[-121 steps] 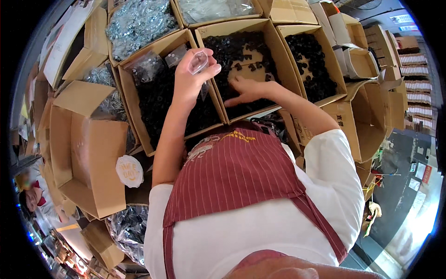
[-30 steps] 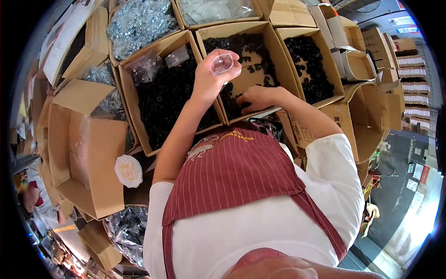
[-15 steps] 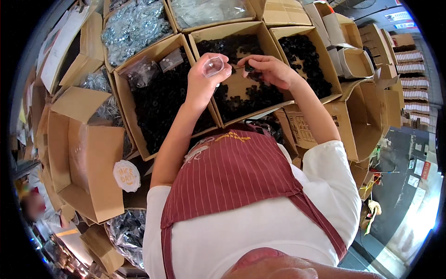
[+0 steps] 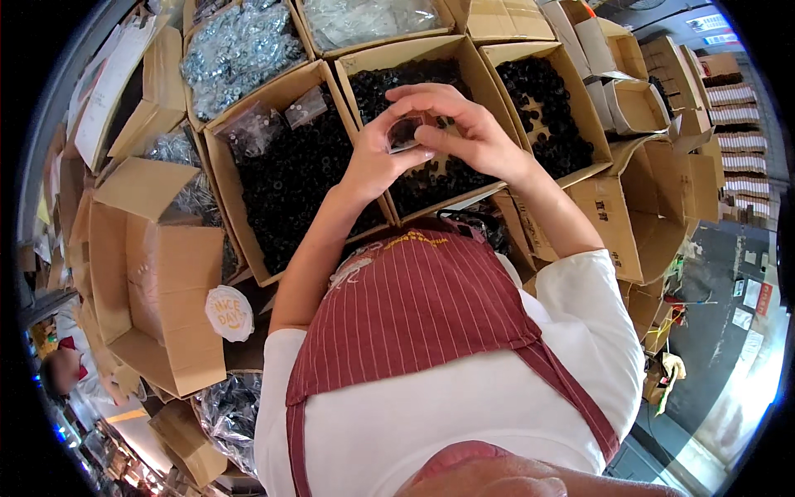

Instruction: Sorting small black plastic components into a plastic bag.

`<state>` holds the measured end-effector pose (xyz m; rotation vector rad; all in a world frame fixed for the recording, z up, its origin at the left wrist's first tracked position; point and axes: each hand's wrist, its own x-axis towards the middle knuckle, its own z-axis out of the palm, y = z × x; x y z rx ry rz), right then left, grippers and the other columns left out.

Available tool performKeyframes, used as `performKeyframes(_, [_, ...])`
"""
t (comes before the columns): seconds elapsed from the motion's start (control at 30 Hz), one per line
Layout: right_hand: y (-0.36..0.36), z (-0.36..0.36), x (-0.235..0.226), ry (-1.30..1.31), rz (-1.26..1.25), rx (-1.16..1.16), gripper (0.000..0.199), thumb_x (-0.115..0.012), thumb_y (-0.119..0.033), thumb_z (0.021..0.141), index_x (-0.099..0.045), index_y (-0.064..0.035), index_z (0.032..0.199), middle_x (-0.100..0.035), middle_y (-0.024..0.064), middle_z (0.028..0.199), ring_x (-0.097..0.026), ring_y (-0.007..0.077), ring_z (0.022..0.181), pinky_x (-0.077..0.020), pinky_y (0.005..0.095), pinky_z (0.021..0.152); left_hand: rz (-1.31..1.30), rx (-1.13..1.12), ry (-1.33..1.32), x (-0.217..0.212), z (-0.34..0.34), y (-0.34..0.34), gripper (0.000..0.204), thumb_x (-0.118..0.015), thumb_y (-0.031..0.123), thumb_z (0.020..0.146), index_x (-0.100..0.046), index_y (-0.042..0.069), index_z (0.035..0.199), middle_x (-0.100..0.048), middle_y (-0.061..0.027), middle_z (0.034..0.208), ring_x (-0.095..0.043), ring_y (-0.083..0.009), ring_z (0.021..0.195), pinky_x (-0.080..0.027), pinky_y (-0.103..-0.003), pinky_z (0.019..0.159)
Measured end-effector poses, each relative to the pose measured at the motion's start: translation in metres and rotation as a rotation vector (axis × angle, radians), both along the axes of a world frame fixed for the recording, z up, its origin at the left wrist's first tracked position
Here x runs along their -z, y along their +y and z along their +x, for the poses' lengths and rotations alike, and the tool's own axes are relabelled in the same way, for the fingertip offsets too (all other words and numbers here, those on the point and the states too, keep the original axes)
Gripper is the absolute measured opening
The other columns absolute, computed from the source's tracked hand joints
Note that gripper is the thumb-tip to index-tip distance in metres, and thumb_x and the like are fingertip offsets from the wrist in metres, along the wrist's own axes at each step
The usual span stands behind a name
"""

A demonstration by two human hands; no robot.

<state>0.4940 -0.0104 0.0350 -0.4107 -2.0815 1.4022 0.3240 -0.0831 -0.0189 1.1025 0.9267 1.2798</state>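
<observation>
- One torso in a white shirt (image 4: pixel 464 422) and a striped maroon apron (image 4: pixel 422 306) filled the lower centre.
- Three open cardboard boxes of black parts stood above it: left box (image 4: pixel 224 166) left of centre, middle box (image 4: pixel 478 79) at upper centre, right box (image 4: pixel 581 108) at upper right.
- An open flapped carton (image 4: pixel 195 306) stood at centre left.
- A heap of bagged silvery pieces (image 4: pixel 240 50) lay in a box at upper left.
- Right hand (image 4: pixel 472 137), upper centre: arched over the container, fingers across its far side, thumb bent toward its opening. Could not tell whether it pinched anything.
- Left hand (image 4: pixel 377 157), just beside it: curled around the container.
- A white scalloped disc (image 4: pixel 229 314) showed beside the carton.
- The clear plastic container (image 4: pixel 404 137) was between both hands at upper centre, above the middle box; its inside looked dark, contents unclear.
- Loose black parts (image 4: pixel 290 199) covered much of the left box.
</observation>
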Motion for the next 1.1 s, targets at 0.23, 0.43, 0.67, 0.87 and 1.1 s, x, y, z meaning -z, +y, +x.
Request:
performKeyframes(0.23, [-0.004,0.008,-0.001,-0.027,-0.699,-0.072,0.063,-0.066,-0.004,0.081,-0.046,-0.0016,0.142,-0.055,0.0114,0.133,-0.051,0.0190,0.125,-0.0366,0.0332,0.108,-0.030,0.195,-0.681,-0.019,-0.021,0.004,0.034,-0.064,0.004,0.085,-0.056,-0.002,0.118,-0.063,-0.0104,0.104,-0.063,-0.0251,0.104,-0.048,-0.035,0.094])
performKeyframes(0.43, [-0.025,-0.006,0.000,-0.237,-0.720,-0.068,0.047,-0.071,-0.012,0.089,-0.056,0.0055,0.130,-0.067,0.0083,0.110,-0.063,0.0149,0.105,-0.0482,0.0286,0.097,0.032,0.117,-0.887,-0.017,-0.026,0.007,0.039,-0.062,0.008,0.085,-0.052,-0.002,0.122,-0.059,-0.0127,0.112,-0.058,-0.0294,0.113,-0.038,-0.044,0.114])
performKeyframes(0.67, [-0.029,-0.005,0.003,-0.141,-0.695,0.067,0.035,-0.070,-0.006,0.088,-0.063,0.0088,0.119,-0.072,0.0124,0.099,-0.071,0.0167,0.083,-0.0569,0.0276,0.083,0.021,0.152,-0.969,-0.010,-0.028,0.010,0.039,-0.059,0.011,0.089,-0.052,-0.001,0.125,-0.063,-0.0140,0.118,-0.057,-0.0304,0.119,-0.038,-0.045,0.114])
performKeyframes(0.87, [-0.031,-0.003,0.004,-0.073,-0.712,0.127,0.029,-0.071,-0.004,0.086,-0.068,0.0078,0.112,-0.073,0.0115,0.099,-0.070,0.0154,0.088,-0.0556,0.0272,0.085,0.024,0.162,-0.968,-0.005,-0.029,0.013,0.035,-0.057,0.014,0.094,-0.054,-0.001,0.125,-0.065,-0.0127,0.120,-0.058,-0.0294,0.119,-0.039,-0.045,0.113])
performKeyframes(1.1, [-0.028,-0.001,0.013,-0.062,-0.830,0.125,0.035,-0.072,-0.003,0.083,-0.067,0.0068,0.116,-0.073,0.0111,0.099,-0.070,0.0155,0.090,-0.0544,0.0280,0.089,-0.064,0.123,-0.976,-0.014,-0.028,0.009,0.036,-0.057,0.019,0.095,-0.055,-0.001,0.125,-0.064,-0.0137,0.121,-0.058,-0.0285,0.120,-0.039,-0.045,0.114])
